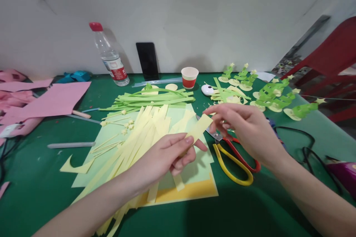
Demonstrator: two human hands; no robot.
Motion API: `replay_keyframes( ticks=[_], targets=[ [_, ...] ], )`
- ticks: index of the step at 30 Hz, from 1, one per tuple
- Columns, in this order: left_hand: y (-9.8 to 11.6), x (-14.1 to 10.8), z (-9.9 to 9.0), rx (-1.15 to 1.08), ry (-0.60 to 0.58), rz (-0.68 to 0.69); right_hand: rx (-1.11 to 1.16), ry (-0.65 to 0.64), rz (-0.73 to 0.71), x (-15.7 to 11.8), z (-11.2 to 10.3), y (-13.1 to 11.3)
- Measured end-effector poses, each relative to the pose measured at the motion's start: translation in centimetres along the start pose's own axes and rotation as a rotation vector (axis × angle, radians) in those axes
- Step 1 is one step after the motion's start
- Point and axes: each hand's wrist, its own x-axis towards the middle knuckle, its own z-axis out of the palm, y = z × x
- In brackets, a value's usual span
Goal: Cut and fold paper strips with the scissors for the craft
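My left hand (178, 152) pinches a short pale yellow paper strip (199, 129), which sticks up between thumb and fingers. Just right of the strip's upper end is my right hand (236, 122), its fingers curled and close to the paper; whether it touches or holds anything I cannot make out. Beneath the left hand lies a pile of long yellow strips (139, 140) on light green sheets (169, 177). Scissors (236, 163) with red and yellow handles rest under the right hand. Small folded yellow stars (128, 126) lie left of the pile.
Green strips (155, 98) lie behind the yellow ones. Farther back stand a bottle (114, 63), a phone (147, 61) and a paper cup (190, 77). Several green paper spirals with stars (274, 94) stand at the right, near a black cable (303, 133). Pink sheets (55, 98) lie left.
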Motion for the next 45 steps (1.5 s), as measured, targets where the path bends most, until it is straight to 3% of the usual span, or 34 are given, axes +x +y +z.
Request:
replay_keyframes(
  ticks=[4, 11, 16, 19, 21, 22, 23, 24, 25, 29, 32, 36, 41, 45],
  targets=[
    [0.2, -0.1, 0.1, 0.091, -0.01, -0.005, -0.071, -0.13, 0.052, -0.2, 0.1, -0.3],
    [0.4, -0.2, 0.1, 0.187, -0.01, 0.044, -0.013, 0.005, -0.024, -0.5, -0.5, -0.1],
    [0.7, -0.3, -0.1, 0.19, -0.048, 0.011, 0.041, -0.013, -0.015, -0.4, -1.2, -0.4],
    [0.6, -0.6, -0.4, 0.198, -0.073, -0.023, -0.011, 0.174, -0.122, 0.1, -2.6, -0.9],
    [0.6, -0.7, -0.6, 0.218, -0.038, -0.005, -0.224, 0.337, -0.193, 0.1, -3.8, -0.6],
    [0.6, -0.7, -0.7, 0.23, -0.012, 0.012, -0.408, 0.333, -0.177, 0.0, -4.2, -0.2],
    [0.6, -0.7, -0.8, 0.244, 0.016, 0.032, -0.618, 0.246, -0.114, -0.4, -4.5, 0.5],
    [0.6, -0.6, -0.8, 0.259, 0.039, 0.05, -0.838, 0.051, -0.018, -0.9, -4.6, 1.5],
    [0.6, -0.6, -0.9, 0.277, 0.059, 0.068, -0.905, -0.014, 0.027, -1.4, -4.5, 2.7],
    [0.6, -0.1, -1.1, 0.36, 0.118, 0.112, -1.006, -0.113, 0.153, -3.7, -3.3, 7.4],
    [0.4, 0.1, -1.2, 0.406, 0.133, 0.153, -0.997, -0.151, 0.226, -4.1, -2.5, 8.9],
    [0.3, -0.1, -1.2, 0.26, 0.085, 0.15, -0.894, -0.186, 0.357, -3.0, -3.2, 8.2],
    [0.8, -0.4, -1.6, -0.175, 0.013, 0.096, -0.523, -0.319, 0.55, -1.7, -6.4, 6.2],
    [1.2, -0.5, -2.0, -0.325, 0.026, 0.102, -0.186, -0.334, 0.604, -1.7, -8.1, 6.5]
  ],
)
